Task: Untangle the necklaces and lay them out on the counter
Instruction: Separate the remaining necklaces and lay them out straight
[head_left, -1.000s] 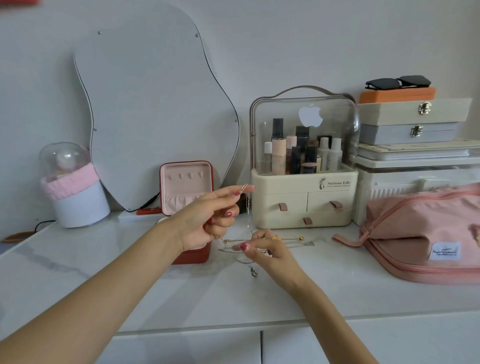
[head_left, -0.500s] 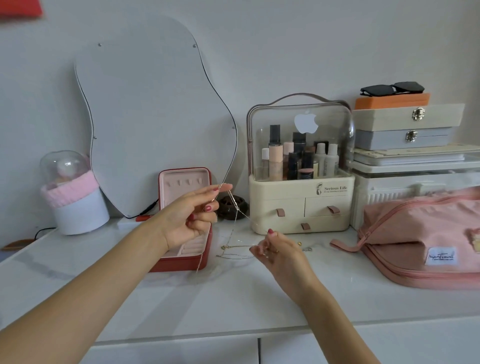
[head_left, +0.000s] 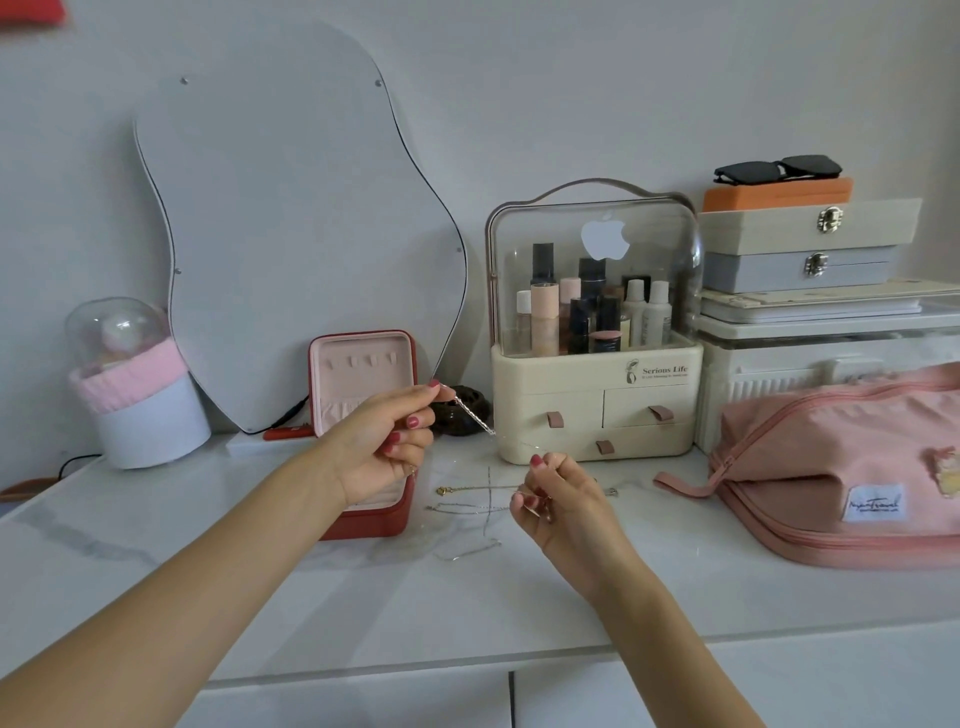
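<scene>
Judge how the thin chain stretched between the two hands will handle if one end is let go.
Probably limp: the chain runs taut only between the left hand and right hand. Likely very light, being hair-thin. It may snag again on the loose chains lying on the counter below.

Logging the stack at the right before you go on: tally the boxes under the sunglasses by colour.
Orange box: 1
Cream latched box: 1
Grey latched box: 1
Total under the sunglasses: 3
</scene>
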